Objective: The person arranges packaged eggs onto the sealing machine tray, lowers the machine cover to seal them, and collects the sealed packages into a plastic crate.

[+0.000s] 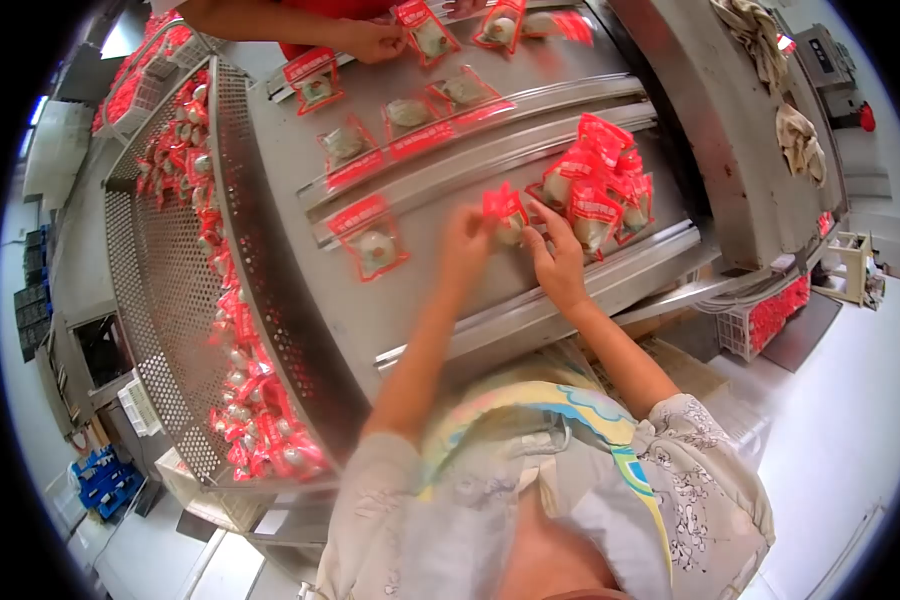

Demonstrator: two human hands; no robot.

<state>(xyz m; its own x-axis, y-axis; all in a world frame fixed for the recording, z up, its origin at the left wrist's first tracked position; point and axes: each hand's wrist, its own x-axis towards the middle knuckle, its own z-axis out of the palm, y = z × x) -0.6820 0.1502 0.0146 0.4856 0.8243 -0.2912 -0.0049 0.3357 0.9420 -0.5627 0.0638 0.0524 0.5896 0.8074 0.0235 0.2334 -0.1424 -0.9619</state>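
Note:
Between my hands is a small clear-and-red packet (507,212) with a pale, round item inside. My right hand (558,262) pinches the packet's right side with thumb and fingers. My left hand (464,240) is at its left edge, smeared by motion, so its grip cannot be made out. Just beyond my right hand lies a heap of similar packets (597,210) on the metal worktop. To the left, a single flat packet (372,243) rests on the steel surface (440,320).
Metal rails (480,150) cross the worktop, with several packets behind them. Opposite, another person's hand (372,42) touches a packet (425,32). A perforated metal bin (160,310) full of packets stands left. A steel machine housing (705,130) rises right.

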